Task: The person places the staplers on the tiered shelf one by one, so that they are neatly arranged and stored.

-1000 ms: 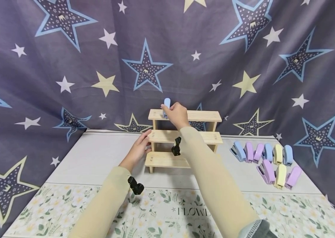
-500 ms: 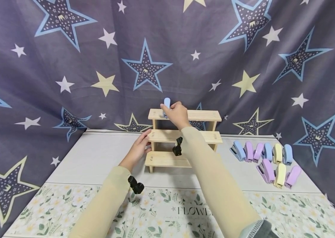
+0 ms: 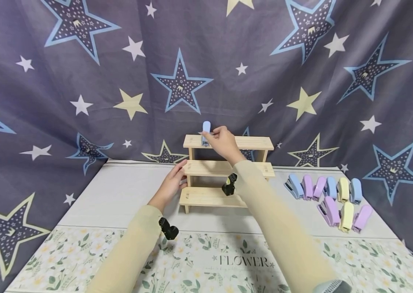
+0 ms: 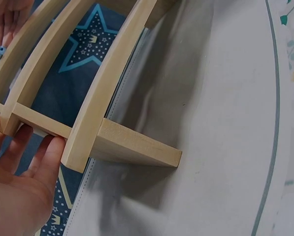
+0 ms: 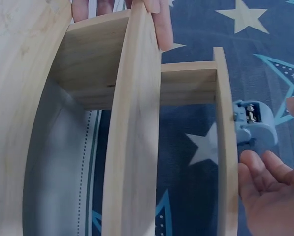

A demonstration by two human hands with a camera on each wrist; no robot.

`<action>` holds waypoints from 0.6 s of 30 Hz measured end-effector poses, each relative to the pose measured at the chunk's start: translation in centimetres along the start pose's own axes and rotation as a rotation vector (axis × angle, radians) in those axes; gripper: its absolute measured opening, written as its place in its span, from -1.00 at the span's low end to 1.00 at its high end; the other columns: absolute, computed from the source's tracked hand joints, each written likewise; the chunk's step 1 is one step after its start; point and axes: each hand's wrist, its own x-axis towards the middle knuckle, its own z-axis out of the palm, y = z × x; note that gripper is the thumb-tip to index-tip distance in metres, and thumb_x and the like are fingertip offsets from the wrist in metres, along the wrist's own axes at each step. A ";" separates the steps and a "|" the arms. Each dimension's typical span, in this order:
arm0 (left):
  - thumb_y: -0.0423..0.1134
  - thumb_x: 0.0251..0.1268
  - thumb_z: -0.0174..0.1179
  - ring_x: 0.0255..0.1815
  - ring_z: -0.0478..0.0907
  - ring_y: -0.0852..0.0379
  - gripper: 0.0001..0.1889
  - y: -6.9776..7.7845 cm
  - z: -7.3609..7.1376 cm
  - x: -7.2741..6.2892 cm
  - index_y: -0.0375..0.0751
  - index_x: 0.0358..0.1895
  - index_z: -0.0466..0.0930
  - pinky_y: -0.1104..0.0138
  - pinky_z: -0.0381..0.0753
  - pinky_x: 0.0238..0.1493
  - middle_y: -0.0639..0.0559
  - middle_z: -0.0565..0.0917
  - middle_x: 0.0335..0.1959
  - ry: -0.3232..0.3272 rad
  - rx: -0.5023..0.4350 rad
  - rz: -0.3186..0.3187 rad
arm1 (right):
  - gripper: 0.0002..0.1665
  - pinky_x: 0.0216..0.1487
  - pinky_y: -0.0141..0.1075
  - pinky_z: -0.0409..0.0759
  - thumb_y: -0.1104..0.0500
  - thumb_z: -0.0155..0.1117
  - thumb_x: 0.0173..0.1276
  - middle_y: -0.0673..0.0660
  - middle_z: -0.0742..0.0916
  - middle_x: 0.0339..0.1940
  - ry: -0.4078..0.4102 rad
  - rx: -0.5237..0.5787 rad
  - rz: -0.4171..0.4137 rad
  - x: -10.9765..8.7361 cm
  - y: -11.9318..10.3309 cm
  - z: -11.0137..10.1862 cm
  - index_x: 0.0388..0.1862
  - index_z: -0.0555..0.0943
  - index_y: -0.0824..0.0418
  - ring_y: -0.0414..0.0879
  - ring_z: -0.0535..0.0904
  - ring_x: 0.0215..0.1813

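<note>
A small light blue stapler [image 3: 206, 127] stands on end at the left of the top tier of a three-tier wooden rack [image 3: 206, 196]. My right hand [image 3: 225, 142] is just right of it. In the right wrist view, the fingers and thumb of that hand [image 5: 279, 196] are spread apart around the stapler [image 5: 265, 132], with a gap showing. My left hand [image 3: 170, 185] grips the left end of the middle tier; the left wrist view has its fingers [image 4: 49, 160] curled under the side of the rack [image 4: 110, 88].
To the right of the rack, several staplers stand in two rows: blue [image 3: 356, 190], purple [image 3: 331, 211] and cream [image 3: 346, 215]. A dark star-print curtain [image 3: 250, 106] hangs close behind the rack. A floral cloth strip [image 3: 177, 260] runs along the front.
My right hand has let go of the stapler and drawn slightly to the right, its fingers loosening. The stapler stays standing on the top tier. My left hand keeps its grip on the rack.
</note>
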 end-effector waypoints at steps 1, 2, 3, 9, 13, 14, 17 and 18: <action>-0.18 0.71 -0.29 0.47 0.21 -0.24 -0.49 0.0 0.0 -0.1 -0.01 0.61 0.06 -0.03 0.32 0.43 -0.27 0.17 0.53 0.002 -0.004 -0.001 | -0.33 0.09 -0.14 0.61 -0.21 0.21 0.46 0.22 0.66 0.01 -0.004 -0.002 -0.012 -0.1 0.2 -0.2 0.17 0.44 0.35 0.04 0.60 0.07; -0.18 0.71 -0.30 0.47 0.21 -0.24 -0.49 0.1 0.0 -0.1 -0.01 0.61 0.06 -0.03 0.32 0.43 -0.27 0.17 0.53 0.005 -0.003 -0.001 | -0.33 0.10 -0.13 0.60 -0.19 0.21 0.46 0.23 0.66 0.02 -0.007 -0.007 -0.023 -0.2 0.3 -0.5 0.18 0.44 0.36 0.05 0.60 0.07; -0.17 0.71 -0.29 0.47 0.22 -0.24 -0.49 0.1 0.0 -0.1 -0.01 0.61 0.07 -0.03 0.32 0.43 -0.27 0.18 0.52 0.011 0.002 -0.001 | -0.34 0.10 -0.13 0.60 -0.18 0.21 0.46 0.24 0.66 0.01 -0.008 -0.014 -0.037 -0.3 0.5 -0.8 0.18 0.45 0.37 0.06 0.60 0.07; -0.17 0.70 -0.29 0.45 0.25 -0.23 -0.49 0.0 0.0 0.0 -0.02 0.61 0.07 -0.03 0.34 0.42 -0.26 0.21 0.51 0.027 0.023 0.003 | -0.36 0.10 -0.09 0.58 -0.13 0.19 0.49 0.25 0.64 0.00 -0.039 -0.056 -0.078 -1.3 1.2 -2.9 0.21 0.46 0.39 0.07 0.57 0.05; -0.17 0.70 -0.29 0.45 0.25 -0.22 -0.49 -0.1 0.0 0.1 -0.04 0.61 0.06 -0.03 0.35 0.41 -0.25 0.22 0.51 0.024 0.029 0.004 | -0.41 0.10 -0.06 0.58 -0.09 0.18 0.50 0.27 0.64 0.02 -0.063 -0.082 -0.089 -2.2 1.7 -4.3 0.21 0.46 0.36 0.09 0.57 0.08; -0.18 0.70 -0.30 0.45 0.25 -0.23 -0.48 -0.1 0.0 0.1 -0.05 0.61 0.05 -0.04 0.35 0.41 -0.26 0.22 0.51 0.021 0.032 0.006 | -0.43 0.10 -0.06 0.59 -0.09 0.18 0.51 0.27 0.64 0.03 -0.071 -0.091 -0.092 -2.5 1.8 -4.7 0.21 0.46 0.35 0.10 0.57 0.08; -0.18 0.70 -0.29 0.44 0.26 -0.23 -0.49 -0.1 0.1 0.1 -0.04 0.61 0.07 -0.04 0.35 0.41 -0.25 0.22 0.50 0.028 0.030 0.003 | -0.45 0.09 -0.04 0.60 -0.09 0.18 0.51 0.27 0.63 0.04 -0.085 -0.119 -0.095 -3.2 2.3 -5.9 0.21 0.46 0.32 0.12 0.57 0.10; -0.18 0.70 -0.30 0.45 0.25 -0.23 -0.49 -0.2 0.1 0.0 -0.03 0.61 0.07 -0.04 0.34 0.41 -0.25 0.22 0.51 0.028 0.030 0.002 | -0.45 0.08 -0.04 0.60 -0.08 0.18 0.51 0.27 0.64 0.04 -0.086 -0.130 -0.097 -3.4 2.5 -6.3 0.21 0.46 0.32 0.13 0.58 0.09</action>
